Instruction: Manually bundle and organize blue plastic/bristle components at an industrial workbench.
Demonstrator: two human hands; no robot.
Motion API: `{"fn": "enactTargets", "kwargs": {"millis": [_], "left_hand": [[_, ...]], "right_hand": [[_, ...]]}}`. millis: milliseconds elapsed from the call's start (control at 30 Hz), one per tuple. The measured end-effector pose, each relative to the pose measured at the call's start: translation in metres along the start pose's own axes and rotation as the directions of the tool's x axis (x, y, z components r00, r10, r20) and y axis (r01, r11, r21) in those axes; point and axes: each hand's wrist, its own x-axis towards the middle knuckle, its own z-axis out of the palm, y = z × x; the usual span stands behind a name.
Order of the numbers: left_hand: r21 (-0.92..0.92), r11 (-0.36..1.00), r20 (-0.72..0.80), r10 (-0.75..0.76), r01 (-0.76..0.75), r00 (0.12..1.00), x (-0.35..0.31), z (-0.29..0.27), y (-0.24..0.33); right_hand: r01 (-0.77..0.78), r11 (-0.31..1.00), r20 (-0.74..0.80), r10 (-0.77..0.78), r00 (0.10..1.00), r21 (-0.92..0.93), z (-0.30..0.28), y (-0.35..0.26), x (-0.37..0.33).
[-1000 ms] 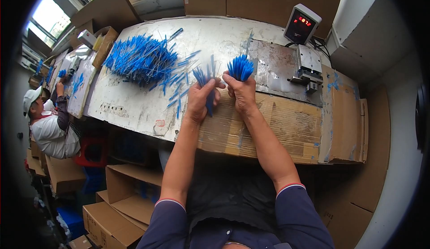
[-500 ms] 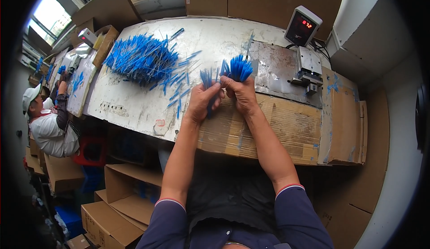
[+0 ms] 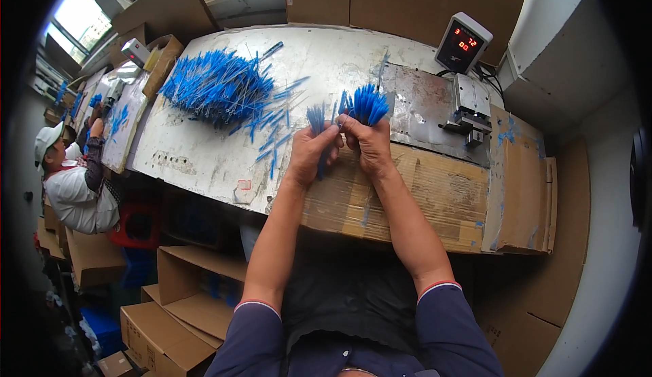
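Both my hands are held close together over the front part of the white worktable, fingertips nearly meeting. My right hand (image 3: 371, 147) is closed round a thick bundle of thin blue sticks (image 3: 369, 103), their blue ends fanned out on top. Inside my left hand (image 3: 309, 154) is a smaller, paler-looking bundle of thin sticks (image 3: 316, 114), with blue lower ends showing under the fingers. A single blue stick (image 3: 342, 100) stands up between the two bundles; which fingers pinch it I cannot make out. To the left lies a big heap of the same sticks (image 3: 214, 85), with loose ones strewn beside it.
A metal plate with a clamp-like fixture (image 3: 467, 122) sits right of my hands, a red digital display (image 3: 463, 43) behind it. Flattened cardboard (image 3: 428, 194) covers the table's front edge. A pen-like tool (image 3: 272, 50) lies behind the heap. Far left, a co-worker (image 3: 78, 187) sits at another table.
The red digits on the display have changed. My hands stay together with their bundles, fingers shifting only slightly; the whole view has moved a little.
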Motion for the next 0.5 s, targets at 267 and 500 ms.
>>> {"fn": "enactTargets", "kwargs": {"millis": [267,500], "left_hand": [[-0.043,0.999,-0.021,0.01,-0.011,1.0,-0.001,0.006,0.003],[0.012,1.0,-0.034,0.028,-0.028,0.999,-0.002,0.007,0.003]], "right_hand": [[-0.061,0.997,-0.034,0.063,0.997,0.045,-0.005,0.008,0.004],[0.016,0.999,-0.176,-0.01,0.984,0.028,-0.012,0.01,0.012]]}}
